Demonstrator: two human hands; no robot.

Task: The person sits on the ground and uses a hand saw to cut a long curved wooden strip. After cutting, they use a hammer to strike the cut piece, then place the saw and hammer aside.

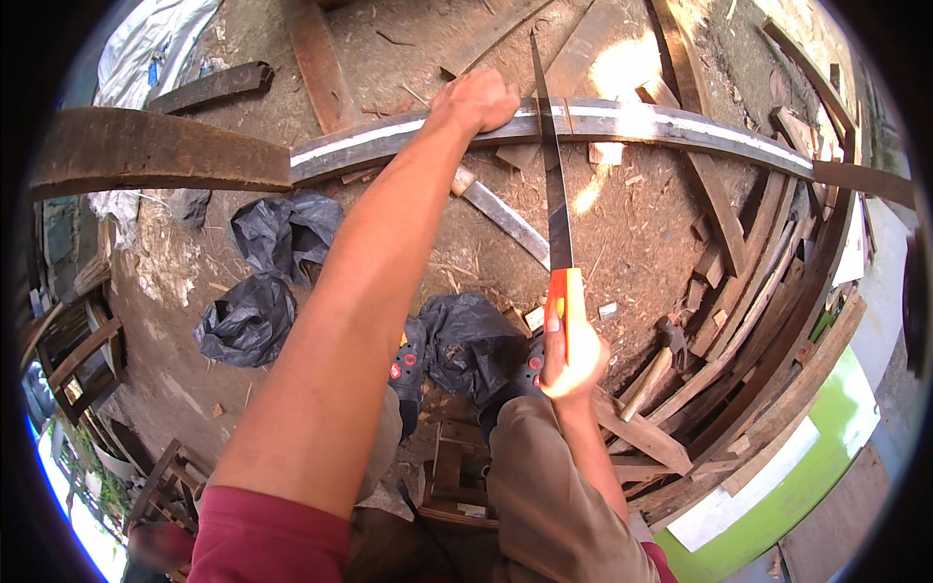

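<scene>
Crossing over the white-striped beam, near its middle, is the handsaw, its tip beyond the beam and its orange handle on the near side; whether the teeth touch the wood cannot be told. The right hand, on the near side of the beam, has its fingers wrapped around that handle, the thumb lying along it. The left hand rests on the beam just left of the blade, fingers bent and pressed together; their tips are hidden, so whether they grip or only lean cannot be told. Nearer the person than the beam lie a wooden-handled flat blade, crumpled black plastic and, further right, a hammer. Long curved boards are heaped below the beam's right end, beside a green panel.
</scene>
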